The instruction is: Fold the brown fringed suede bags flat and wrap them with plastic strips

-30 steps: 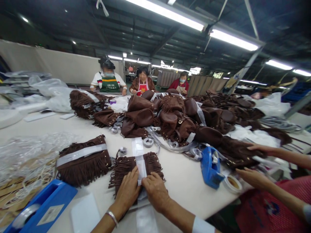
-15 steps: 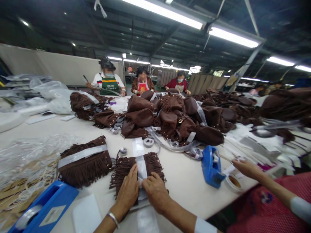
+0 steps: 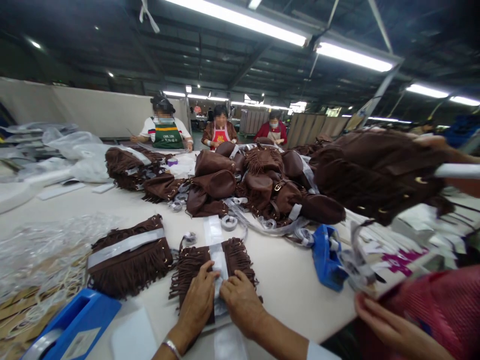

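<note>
A dark brown fringed bag [image 3: 193,260] lies flat before me, with a clear plastic strip [image 3: 220,255] running lengthwise across its middle and out past both edges. My left hand [image 3: 198,295] rests on the bag's left half, its fingers bent and closed at the strip's left edge. From the other side, my right hand [image 3: 242,302] has curled fingers closed at the strip's right edge. Both sets of fingertips are close together, partly hiding the strip. To the left lies a second fringed bag [image 3: 131,252] with a plastic strip [image 3: 127,246] wrapped across it.
Blue tape dispensers stand at front left [image 3: 80,317] and right [image 3: 326,257]. A heap of brown bags [image 3: 258,185] fills the table's middle. At right, a co-worker's hand [image 3: 390,320] is near me and a large brown bag [image 3: 382,170] is held up. Several people sit opposite.
My left fingers have bent more at the strip; my right hand has barely moved. At right, the co-worker has lifted a brown bag into view and lowered the other hand toward the table edge.
</note>
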Motion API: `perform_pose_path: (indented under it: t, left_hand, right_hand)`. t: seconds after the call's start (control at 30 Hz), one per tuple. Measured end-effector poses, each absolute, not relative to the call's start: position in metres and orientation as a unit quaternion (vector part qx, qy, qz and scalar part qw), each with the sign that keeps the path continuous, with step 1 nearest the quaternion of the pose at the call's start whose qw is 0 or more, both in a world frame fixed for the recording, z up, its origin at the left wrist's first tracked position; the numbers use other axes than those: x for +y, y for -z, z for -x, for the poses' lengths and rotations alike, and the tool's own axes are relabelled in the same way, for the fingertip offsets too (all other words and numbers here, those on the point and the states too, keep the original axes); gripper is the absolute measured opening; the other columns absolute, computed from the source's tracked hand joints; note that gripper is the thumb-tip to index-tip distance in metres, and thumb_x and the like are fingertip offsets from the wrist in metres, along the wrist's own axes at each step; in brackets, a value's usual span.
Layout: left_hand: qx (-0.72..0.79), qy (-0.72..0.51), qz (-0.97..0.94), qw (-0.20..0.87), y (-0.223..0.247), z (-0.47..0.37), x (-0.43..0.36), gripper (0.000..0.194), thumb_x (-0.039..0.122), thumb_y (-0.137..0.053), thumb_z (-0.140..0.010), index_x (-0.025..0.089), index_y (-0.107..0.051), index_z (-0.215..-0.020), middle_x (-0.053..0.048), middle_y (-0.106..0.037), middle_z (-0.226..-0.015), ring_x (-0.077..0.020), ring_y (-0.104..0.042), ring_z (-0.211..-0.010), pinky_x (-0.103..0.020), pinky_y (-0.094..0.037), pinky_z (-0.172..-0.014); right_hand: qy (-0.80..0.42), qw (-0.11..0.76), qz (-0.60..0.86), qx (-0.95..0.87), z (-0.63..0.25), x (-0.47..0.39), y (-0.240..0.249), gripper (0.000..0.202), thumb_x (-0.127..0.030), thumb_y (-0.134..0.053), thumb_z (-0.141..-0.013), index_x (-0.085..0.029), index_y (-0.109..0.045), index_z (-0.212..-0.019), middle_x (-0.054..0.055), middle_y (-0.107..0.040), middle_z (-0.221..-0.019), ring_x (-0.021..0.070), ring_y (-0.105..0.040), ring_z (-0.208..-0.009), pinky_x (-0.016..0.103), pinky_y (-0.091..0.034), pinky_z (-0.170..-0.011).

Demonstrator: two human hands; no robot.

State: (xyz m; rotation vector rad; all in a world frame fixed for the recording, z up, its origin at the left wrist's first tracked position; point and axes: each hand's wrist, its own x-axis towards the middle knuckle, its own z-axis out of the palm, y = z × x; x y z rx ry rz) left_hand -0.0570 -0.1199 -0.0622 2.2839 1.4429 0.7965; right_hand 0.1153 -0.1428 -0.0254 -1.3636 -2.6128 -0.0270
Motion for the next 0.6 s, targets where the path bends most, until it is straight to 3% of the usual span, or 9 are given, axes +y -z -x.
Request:
perform_pose_path:
  t: [0.13, 0.37, 0.6]
  left_hand:
    - [0.506, -0.280, -0.798, 0.171, 0.058, 0.059, -0.122, 0.032, 0.024, -0.036, -0.097, 0.025, -0.058, -0.120, -0.007, -0.037, -0.150, -0.0217, -0.048, -0.129, -0.044, -0.041, -0.108]
    - [0.512, -0.263, -0.794, 0.194, 0.053, 0.058, -0.126, 0.036, 0.015, -0.049, -0.085, 0.022, -0.059, -0.119, -0.009, -0.038, -0.152, -0.0246, -0.047, -0.132, -0.045, -0.040, -0.111]
    - [0.497, -0.274, -0.807, 0.163, 0.076, 0.060, -0.117, 0.032, 0.024, -0.045, -0.091, 0.025, -0.058, -0.121, -0.008, -0.042, -0.150, -0.0247, -0.048, -0.132, -0.046, -0.044, -0.106]
  right_hand:
    - [0.025, 0.116, 0.455, -0.883, -0.114, -0.143, 0.039, 0.012, -0.013, -0.056, -0.090, -0.018, -0.061, -0.100, 0.004, -0.069, -0.099, 0.0211, -0.060, -0.097, 0.044, -0.035, -0.106]
    - [0.047, 0.197, 0.443, -0.874, -0.119, -0.139, 0.069, 0.015, -0.020, -0.068, -0.085, -0.020, -0.064, -0.100, 0.003, -0.071, -0.104, 0.0221, -0.063, -0.096, 0.040, -0.043, -0.097]
    - [-0.084, 0.136, 0.432, -0.888, -0.136, -0.133, 0.020, 0.017, -0.030, -0.066, -0.088, -0.024, -0.062, -0.104, 0.000, -0.070, -0.107, 0.0181, -0.063, -0.101, 0.029, -0.048, -0.090]
